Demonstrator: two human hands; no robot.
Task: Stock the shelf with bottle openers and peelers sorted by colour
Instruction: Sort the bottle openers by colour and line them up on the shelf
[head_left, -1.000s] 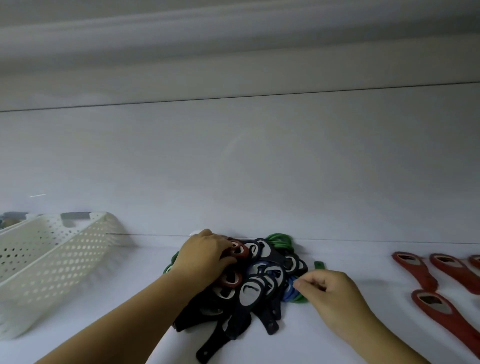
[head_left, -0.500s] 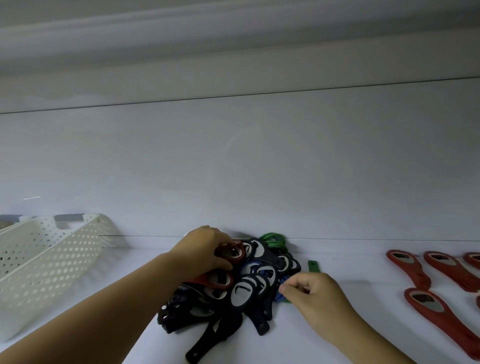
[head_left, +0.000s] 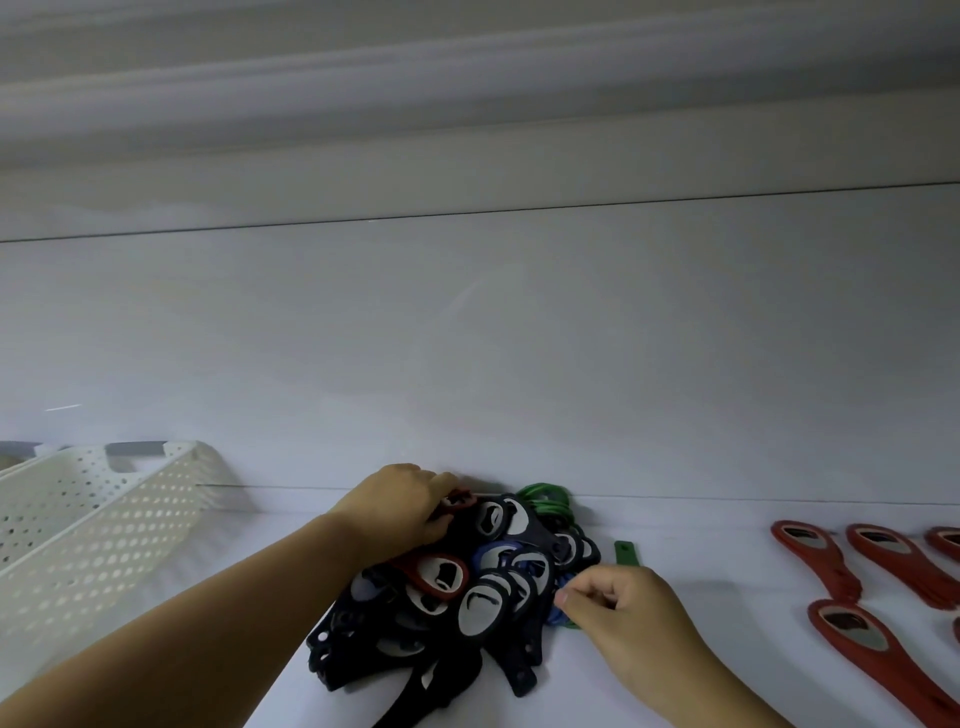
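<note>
A heap of bottle openers (head_left: 488, 597), mostly black with red, blue and green ones mixed in, lies on the white shelf (head_left: 701, 597). My left hand (head_left: 400, 501) sits on the far left of the heap, fingers curled round a red opener (head_left: 460, 501). A second red opener (head_left: 436, 571) lies just below that hand. My right hand (head_left: 618, 605) is at the heap's right edge, fingertips pinching at a blue opener (head_left: 558, 613). A green opener's handle (head_left: 626, 553) pokes out behind it.
Several red openers (head_left: 821, 558) lie in rows on the shelf at the right. A white perforated basket (head_left: 78, 525) stands at the left. The shelf's back wall (head_left: 467, 364) rises right behind the heap.
My left hand has moved toward the back wall, lifting a red opener out of the heap. My right hand stays at the heap's right edge, still pinching there.
</note>
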